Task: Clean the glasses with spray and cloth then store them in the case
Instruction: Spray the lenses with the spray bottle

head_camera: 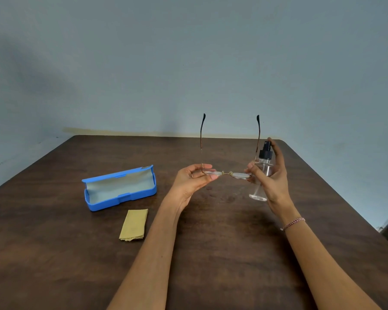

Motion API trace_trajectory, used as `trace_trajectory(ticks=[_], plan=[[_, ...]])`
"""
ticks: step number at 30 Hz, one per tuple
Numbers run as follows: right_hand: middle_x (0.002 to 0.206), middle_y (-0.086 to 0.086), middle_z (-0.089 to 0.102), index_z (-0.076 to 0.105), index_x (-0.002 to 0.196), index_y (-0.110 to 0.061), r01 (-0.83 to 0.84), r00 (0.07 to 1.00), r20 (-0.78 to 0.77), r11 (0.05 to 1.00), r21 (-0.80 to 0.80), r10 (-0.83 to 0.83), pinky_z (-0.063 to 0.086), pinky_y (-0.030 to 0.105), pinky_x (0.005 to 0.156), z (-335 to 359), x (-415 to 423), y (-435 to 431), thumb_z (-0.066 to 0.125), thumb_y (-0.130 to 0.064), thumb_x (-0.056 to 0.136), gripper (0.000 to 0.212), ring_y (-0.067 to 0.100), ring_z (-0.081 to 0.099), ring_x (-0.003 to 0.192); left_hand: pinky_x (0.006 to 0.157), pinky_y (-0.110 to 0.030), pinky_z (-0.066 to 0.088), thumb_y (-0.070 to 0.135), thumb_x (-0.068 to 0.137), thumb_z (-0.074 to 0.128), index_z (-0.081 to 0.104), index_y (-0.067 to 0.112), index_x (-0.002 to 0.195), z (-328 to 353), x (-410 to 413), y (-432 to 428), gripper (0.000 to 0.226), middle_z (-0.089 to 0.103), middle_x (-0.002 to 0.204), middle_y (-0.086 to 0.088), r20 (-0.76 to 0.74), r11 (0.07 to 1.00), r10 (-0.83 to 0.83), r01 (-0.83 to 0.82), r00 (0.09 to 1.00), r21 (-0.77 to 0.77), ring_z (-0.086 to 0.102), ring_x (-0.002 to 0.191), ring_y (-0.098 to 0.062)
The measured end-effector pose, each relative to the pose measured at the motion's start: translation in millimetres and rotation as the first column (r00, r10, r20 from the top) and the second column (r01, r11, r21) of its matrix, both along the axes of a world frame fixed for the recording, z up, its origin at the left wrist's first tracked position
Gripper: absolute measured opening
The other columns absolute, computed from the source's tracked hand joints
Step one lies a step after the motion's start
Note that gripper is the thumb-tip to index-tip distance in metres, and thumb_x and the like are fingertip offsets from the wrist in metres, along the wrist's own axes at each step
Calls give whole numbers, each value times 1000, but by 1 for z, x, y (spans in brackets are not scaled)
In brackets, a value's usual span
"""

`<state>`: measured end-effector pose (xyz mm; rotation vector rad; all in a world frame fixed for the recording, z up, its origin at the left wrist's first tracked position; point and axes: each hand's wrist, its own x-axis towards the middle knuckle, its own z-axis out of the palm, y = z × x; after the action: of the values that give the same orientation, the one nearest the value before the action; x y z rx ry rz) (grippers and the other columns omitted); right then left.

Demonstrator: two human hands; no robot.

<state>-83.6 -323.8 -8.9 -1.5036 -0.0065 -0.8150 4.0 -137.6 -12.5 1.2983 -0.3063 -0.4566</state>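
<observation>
Above table (54,253): left fingers (205,166) pinch glasses (241,175); right fingers (278,157) grip bottle (265,153).

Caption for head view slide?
Left hand holds glasses, right hand holds spray bottle beside them; open case, cloth on table.
</observation>
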Motion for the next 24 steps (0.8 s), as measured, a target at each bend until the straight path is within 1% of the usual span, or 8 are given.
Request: trace_trajectory(ticks=[3, 6, 7, 9, 12, 17, 20, 24], plan=[[95, 12, 65, 37, 138, -34, 43, 999, 13, 999, 12, -44, 57, 28, 63, 2, -1, 2, 67, 2, 82, 72, 19, 65, 86, 84, -19, 53, -3, 70, 76, 68, 11, 104, 0, -1, -2, 37, 72, 104, -4, 111, 999, 39, -38, 993, -6, 68, 97, -8], [124, 1, 54, 36, 139, -34, 186, 982, 46, 980, -70, -183, 57, 30, 63, 5, -4, 3, 70, -7, 82, 72, 6, 61, 90, 76, -14, 53, -6, 68, 76, 69, 15, 102, 2, 0, -3, 41, 71, 102, 2, 160, 988, 155, -150, 975, -43, 67, 92, -2], [124, -3, 53, 36, 138, -35, 208, 978, 57, 973, -100, -203, 57, 30, 63, 6, -5, 3, 70, -8, 82, 71, 5, 59, 88, 75, -14, 53, -6, 67, 77, 69, 17, 100, 2, 1, -3, 41, 71, 101, 5, 169, 980, 195, -187, 966, -67, 67, 92, -2], [103, -11, 62, 38, 136, -37, 171, 984, 69, 974, -147, -162, 57, 34, 64, 5, -7, 5, 69, -5, 83, 70, 9, 59, 78, 77, -15, 52, -6, 66, 78, 69, 19, 98, 1, 3, -2, 41, 71, 98, 10, 197, 963, 268, -253, 943, -96, 67, 94, -3], [88, -2, 67, 40, 133, -40, 46, 999, 26, 943, -331, -40, 57, 41, 65, 1, -8, 13, 66, 1, 83, 70, 27, 61, 70, 86, -24, 52, -1, 65, 81, 70, 17, 105, -1, 6, -1, 45, 71, 95, 16, 247, 938, 346, -341, 905, -64, 66, 99, -7], [112, -20, 60, 39, 134, -41, -21, 998, -54, 764, -645, -18, 49, 16, 77, 0, -3, 34, 65, -5, 81, 69, 11, 63, 81, 90, -20, 50, 2, 65, 81, 67, 17, 114, -1, 4, -2, 54, 71, 103, 10, 330, 933, 350, -358, 877, -38, 64, 102, -3], [108, -27, 56, 37, 130, -45, 27, 994, -54, 678, -734, -99, 44, 10, 75, 1, 0, 39, 64, -10, 80, 67, 1, 59, 80, 93, -26, 51, 1, 65, 81, 66, 17, 115, -1, 3, -4, 55, 71, 108, 2, 372, 940, 325, -341, 869, -23, 65, 104, -6], [109, -16, 59, 37, 128, -41, 86, 982, -40, 633, -769, -182, 47, 21, 74, 0, 1, 41, 63, -11, 80, 62, 5, 59, 80, 91, -23, 52, 2, 62, 83, 67, 18, 113, -2, 2, -5, 56, 71, 109, 0, 409, 946, 307, -321, 859, -35, 65, 104, -5]])
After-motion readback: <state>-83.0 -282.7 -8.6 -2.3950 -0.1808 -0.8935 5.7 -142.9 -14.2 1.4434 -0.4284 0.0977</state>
